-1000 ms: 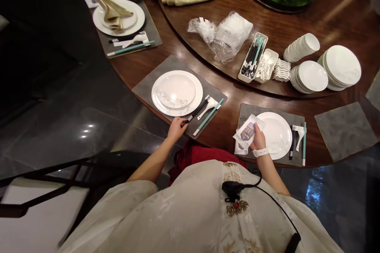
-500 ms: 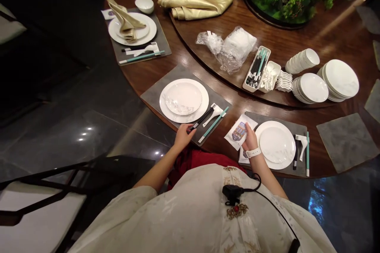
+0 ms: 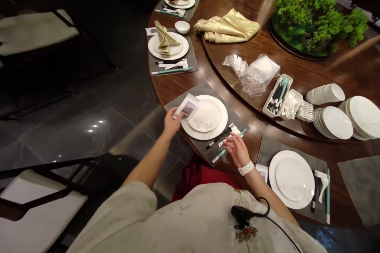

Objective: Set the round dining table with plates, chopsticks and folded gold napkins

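Note:
My left hand (image 3: 172, 123) pinches a flat white packet (image 3: 187, 107) with a small printed picture. The packet is held over the left edge of a large white plate (image 3: 223, 125), which bears a smaller plate (image 3: 204, 115). Above the right side of that setting, my right hand (image 3: 239, 151) has its fingers spread and holds nothing. Close by its fingertips are a white spoon (image 3: 222, 142) and a teal chopstick or pair (image 3: 219, 155); black chopsticks (image 3: 214, 141) lie beside the spoon. Whether the fingers touch any of them I cannot tell.
At right is another setting with a plate (image 3: 274, 195) and a similar packet (image 3: 263, 172). The raised round board bears a chopstick box (image 3: 266, 106), stacked plates (image 3: 338, 122), cups (image 3: 325, 94), plastic-wrapped items (image 3: 261, 73), a gold cloth (image 3: 228, 27) and greenery (image 3: 314, 23).
The white packet has passed from my right hand to my left, which has let go of the black chopsticks and moved left. My right hand has opened and moved over the cutlery.

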`<state>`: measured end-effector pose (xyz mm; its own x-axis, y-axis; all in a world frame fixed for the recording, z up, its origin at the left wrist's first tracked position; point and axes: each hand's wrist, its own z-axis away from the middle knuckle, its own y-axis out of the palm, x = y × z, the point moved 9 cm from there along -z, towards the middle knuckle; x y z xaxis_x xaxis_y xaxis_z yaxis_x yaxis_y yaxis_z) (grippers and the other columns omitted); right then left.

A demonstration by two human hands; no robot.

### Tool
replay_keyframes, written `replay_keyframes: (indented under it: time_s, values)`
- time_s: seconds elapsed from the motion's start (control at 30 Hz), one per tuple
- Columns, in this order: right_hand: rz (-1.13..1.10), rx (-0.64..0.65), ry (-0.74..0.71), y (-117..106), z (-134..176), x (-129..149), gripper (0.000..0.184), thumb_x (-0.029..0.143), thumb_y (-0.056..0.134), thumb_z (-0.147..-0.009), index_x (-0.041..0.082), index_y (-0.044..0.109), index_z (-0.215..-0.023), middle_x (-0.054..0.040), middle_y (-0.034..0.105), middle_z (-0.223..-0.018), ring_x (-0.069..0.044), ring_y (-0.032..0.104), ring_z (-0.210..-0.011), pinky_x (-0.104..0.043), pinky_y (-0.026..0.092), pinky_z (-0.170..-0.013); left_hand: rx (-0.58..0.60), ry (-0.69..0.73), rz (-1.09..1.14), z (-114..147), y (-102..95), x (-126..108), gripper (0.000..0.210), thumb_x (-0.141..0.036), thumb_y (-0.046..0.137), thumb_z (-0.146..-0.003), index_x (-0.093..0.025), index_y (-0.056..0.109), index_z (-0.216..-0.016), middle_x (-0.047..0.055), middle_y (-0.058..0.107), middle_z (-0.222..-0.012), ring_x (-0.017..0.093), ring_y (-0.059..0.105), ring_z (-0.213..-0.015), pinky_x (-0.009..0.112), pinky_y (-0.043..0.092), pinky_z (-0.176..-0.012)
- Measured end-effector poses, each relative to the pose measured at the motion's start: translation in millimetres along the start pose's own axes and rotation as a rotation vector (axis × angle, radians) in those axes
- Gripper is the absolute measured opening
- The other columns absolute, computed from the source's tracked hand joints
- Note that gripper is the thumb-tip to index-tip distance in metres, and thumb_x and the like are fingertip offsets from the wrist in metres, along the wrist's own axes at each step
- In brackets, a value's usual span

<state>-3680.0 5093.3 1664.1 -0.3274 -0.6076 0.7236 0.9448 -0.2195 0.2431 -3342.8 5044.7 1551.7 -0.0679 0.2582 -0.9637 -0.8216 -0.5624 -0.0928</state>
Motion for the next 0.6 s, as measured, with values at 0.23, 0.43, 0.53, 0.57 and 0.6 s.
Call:
replay_keyframes:
  time_s: [0.23, 0.43, 0.53, 0.57, 0.6]
  values:
    - [-0.016, -0.173, 0.066, -58, 13, -6, 0.056, 0.05, 0.088, -0.058, 0.021, 0.065, -0.099, 0.001, 0.07, -0.079, -0.011, 0.066, -0.063, -0.021, 0.052, -0.055, 0.059, -0.13, -0.472, -115, -38.0, 49, 0.042, -0.027, 0.063, -0.079, -0.013, 0.065, -0.118, 0.011, 0.07, -0.113, 0.021, 0.065, -0.097, 0.03, 0.051, -0.086]
    - [-0.029, -0.208, 0.109, -63, 12, 4, 0.055, 0.049, 0.089, -0.056, 0.02, 0.065, -0.097, 0.0013, 0.069, -0.075, -0.011, 0.064, -0.06, -0.021, 0.051, -0.053, 0.121, -0.005, -0.88, -117, -28.4, 32, 0.047, -0.037, 0.062, -0.084, -0.018, 0.065, -0.126, 0.019, 0.06, -0.121, 0.035, 0.054, -0.118, 0.046, 0.043, -0.102]
    - [-0.04, -0.189, 0.112, -58, 8, 9, 0.055, 0.05, 0.089, -0.056, 0.02, 0.066, -0.096, 0.0015, 0.068, -0.073, -0.01, 0.064, -0.06, -0.02, 0.051, -0.053, -0.038, 0.077, -0.995, -110, -21.4, 2, 0.062, -0.041, 0.062, -0.082, -0.02, 0.053, -0.139, 0.023, 0.047, -0.133, 0.042, 0.046, -0.122, 0.056, 0.041, -0.1]
    - [-0.046, -0.183, 0.114, -57, 6, 10, 0.055, 0.051, 0.089, -0.056, 0.019, 0.066, -0.095, 0.0015, 0.068, -0.073, -0.01, 0.063, -0.06, -0.02, 0.051, -0.053, -0.072, 0.114, -0.999, -110, -11.3, -10, 0.066, -0.041, 0.063, -0.082, -0.02, 0.048, -0.143, 0.023, 0.043, -0.136, 0.043, 0.045, -0.123, 0.058, 0.04, -0.1]
    - [-0.053, -0.181, 0.116, -56, 5, 10, 0.055, 0.051, 0.088, -0.056, 0.019, 0.066, -0.095, 0.0014, 0.068, -0.073, -0.01, 0.063, -0.059, -0.02, 0.05, -0.053, -0.082, 0.159, -0.983, -111, 4.3, -23, 0.07, -0.04, 0.063, -0.082, -0.02, 0.044, -0.146, 0.023, 0.041, -0.137, 0.043, 0.043, -0.123, 0.059, 0.039, -0.1]
